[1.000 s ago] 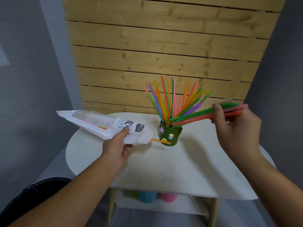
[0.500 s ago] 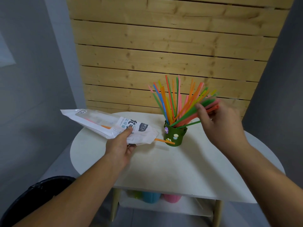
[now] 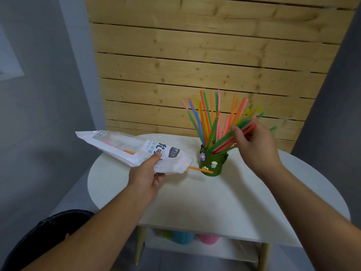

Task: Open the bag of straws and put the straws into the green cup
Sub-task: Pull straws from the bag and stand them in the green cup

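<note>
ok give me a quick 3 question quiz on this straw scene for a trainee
1. True or false: the left hand holds the straw bag above the table.
2. Multiple choice: the bundle of straws in the right hand has its lower ends
A. inside the green cup
B. inside the bag
C. flat on the table
3. Fill in: an ______ straw sticks out of the bag's open end, towards the cup.

Key: 1 true; 2 A; 3 orange
</note>
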